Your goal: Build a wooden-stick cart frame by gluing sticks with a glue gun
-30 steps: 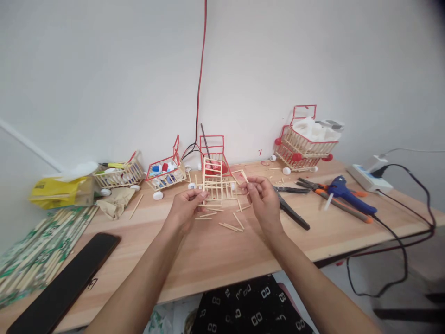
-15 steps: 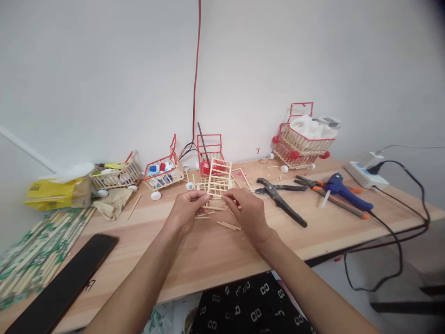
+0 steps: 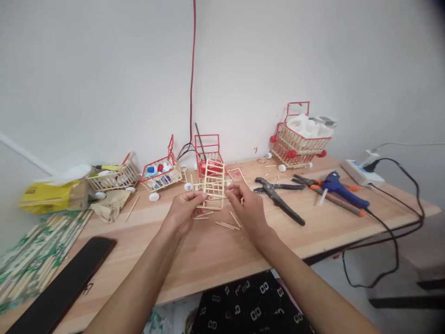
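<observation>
A small ladder-like frame of thin wooden sticks (image 3: 214, 178) stands tilted up between my hands. My left hand (image 3: 184, 211) pinches its lower left corner between thumb and fingers. Close by the frame's right side, my right hand (image 3: 248, 204) has its fingertips pressed together; whether they touch the frame or hold something small is hidden. Below lie several loose cut sticks (image 3: 227, 225) on the wooden table (image 3: 208, 260). Behind the frame, a little red-edged stick cart (image 3: 207, 140) stands against the wall, partly covered.
Stick carts with white wheels (image 3: 162, 172) stand left, and a stacked pair (image 3: 301, 139) right. Black cutters (image 3: 281, 200), orange-handled pliers (image 3: 342, 204), a blue glue gun (image 3: 347, 191) and a power strip (image 3: 363, 172) lie right. Left are a phone (image 3: 66, 283) and wrapped sticks (image 3: 45, 255).
My right fingers have moved up along the frame's right side from its lower corner. The frame is turned slightly more upright. My left hand keeps its hold, and the view has shifted slightly.
</observation>
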Demonstrator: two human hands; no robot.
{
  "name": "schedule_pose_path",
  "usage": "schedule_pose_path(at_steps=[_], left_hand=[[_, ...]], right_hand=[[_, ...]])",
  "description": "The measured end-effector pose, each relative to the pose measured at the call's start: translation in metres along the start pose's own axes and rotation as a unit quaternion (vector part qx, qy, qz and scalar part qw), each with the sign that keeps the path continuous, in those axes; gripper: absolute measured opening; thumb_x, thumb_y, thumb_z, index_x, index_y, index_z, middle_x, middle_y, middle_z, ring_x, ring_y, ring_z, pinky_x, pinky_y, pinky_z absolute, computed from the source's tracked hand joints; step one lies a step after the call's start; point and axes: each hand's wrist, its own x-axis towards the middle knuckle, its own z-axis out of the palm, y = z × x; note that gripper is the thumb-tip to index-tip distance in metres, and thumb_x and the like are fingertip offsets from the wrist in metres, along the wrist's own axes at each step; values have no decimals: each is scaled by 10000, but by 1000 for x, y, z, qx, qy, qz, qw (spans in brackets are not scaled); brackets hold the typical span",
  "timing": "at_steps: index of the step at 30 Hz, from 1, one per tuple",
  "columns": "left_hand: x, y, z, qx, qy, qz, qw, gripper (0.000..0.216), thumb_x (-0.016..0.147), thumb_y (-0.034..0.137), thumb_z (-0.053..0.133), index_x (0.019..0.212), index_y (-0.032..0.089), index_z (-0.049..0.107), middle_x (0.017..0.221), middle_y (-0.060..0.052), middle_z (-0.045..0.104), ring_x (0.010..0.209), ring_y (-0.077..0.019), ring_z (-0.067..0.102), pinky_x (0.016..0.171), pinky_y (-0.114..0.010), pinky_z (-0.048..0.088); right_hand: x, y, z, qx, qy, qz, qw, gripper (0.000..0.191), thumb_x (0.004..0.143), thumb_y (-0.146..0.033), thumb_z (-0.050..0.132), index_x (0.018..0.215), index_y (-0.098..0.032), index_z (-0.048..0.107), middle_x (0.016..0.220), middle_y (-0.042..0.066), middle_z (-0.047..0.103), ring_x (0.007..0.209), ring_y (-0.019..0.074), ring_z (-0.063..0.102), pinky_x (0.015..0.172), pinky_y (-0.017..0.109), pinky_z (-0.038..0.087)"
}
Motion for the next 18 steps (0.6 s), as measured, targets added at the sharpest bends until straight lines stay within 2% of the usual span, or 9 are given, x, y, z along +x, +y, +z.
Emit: schedule_pose_path(at_steps=[2,3,6,8,11,18], left_hand=[[0,0,-1,-8,1,-1,1000,347,456,317,878,670,101,710,644,-17,635,568,-89,557,472,-184,475],[1,0,-1,-12,-1,-1,1000,344,458,312,877,671,100,710,646,-17,640,564,-87,559,472,-183,475],[1,-1,-2,-21,-6,0,1000,335,471,309,871,677,100,708,646,-14,647,562,-86,569,479,-182,475],[2,-1,-2,-22,-7,-1,1000,324,481,299,866,682,102,707,648,-13,650,566,-88,575,485,-183,473],[2,-3,-1,-21,-1,1,1000,316,491,296,858,689,104,703,661,-16,656,574,-92,581,491,-188,473],[2,-6,4,-12,15,27,999,337,481,333,851,672,105,691,657,-8,644,571,-96,567,498,-206,477]], right_hand=[[3,5,-1,68,5,66,995,244,873,-419,541,887,-194,635,804,31,685,691,153,590,636,252,428],[4,8,-1,106,-12,94,990,281,870,-445,529,874,-188,642,829,42,686,708,159,591,634,257,431],[5,16,2,227,-117,171,952,362,839,-506,544,920,-175,666,819,44,677,687,154,577,581,252,410],[5,18,5,288,-167,198,922,375,802,-508,593,948,-171,671,798,32,665,670,140,565,559,238,386],[4,16,7,321,-171,214,907,357,743,-485,660,902,-165,665,770,13,646,643,119,542,558,227,368],[7,14,8,315,-145,224,911,276,701,-423,692,788,-172,617,681,-22,603,590,104,515,563,228,368]])
